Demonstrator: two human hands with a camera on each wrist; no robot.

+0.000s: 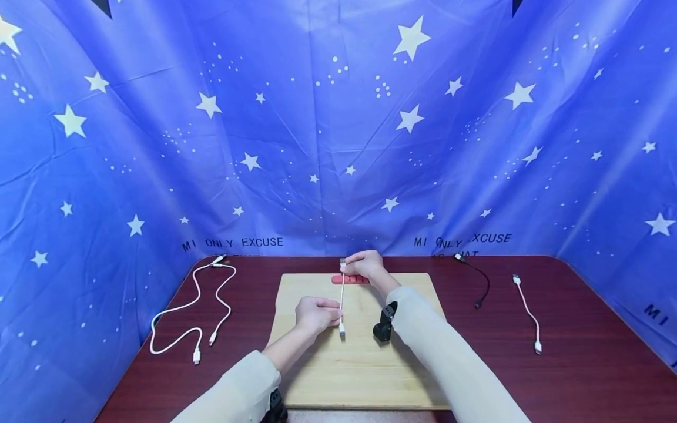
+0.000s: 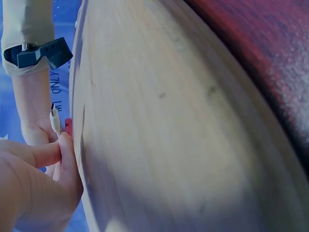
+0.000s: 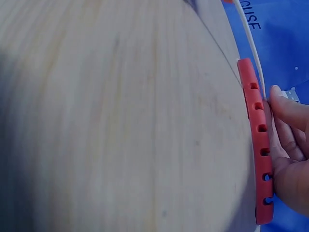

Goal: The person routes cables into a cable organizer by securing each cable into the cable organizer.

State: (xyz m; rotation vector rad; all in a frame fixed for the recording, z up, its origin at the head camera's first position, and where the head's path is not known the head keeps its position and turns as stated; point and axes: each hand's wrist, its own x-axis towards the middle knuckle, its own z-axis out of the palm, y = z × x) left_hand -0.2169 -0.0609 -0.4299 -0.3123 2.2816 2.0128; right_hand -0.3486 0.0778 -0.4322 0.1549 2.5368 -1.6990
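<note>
Centre of frame, over the board (image 1: pixel 391 367): left hand (image 1: pixel 317 315) pinches white cable (image 1: pixel 342 294) near lower plug (image 1: pixel 342 331), right hand (image 1: pixel 367 264) pinches upper plug (image 1: pixel 342 262) beside red slotted strip (image 1: pixel 337 280). Keep tension light, no kinks.

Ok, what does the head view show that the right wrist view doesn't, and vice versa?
Only the head view shows the table, the white cable on the left, the black cord and the short white cable on the right.

Only the right wrist view shows the red strip end to end; the right hand hides part in the head view.

Both show that hand, the held white cable, wooden board and curtain.
</note>
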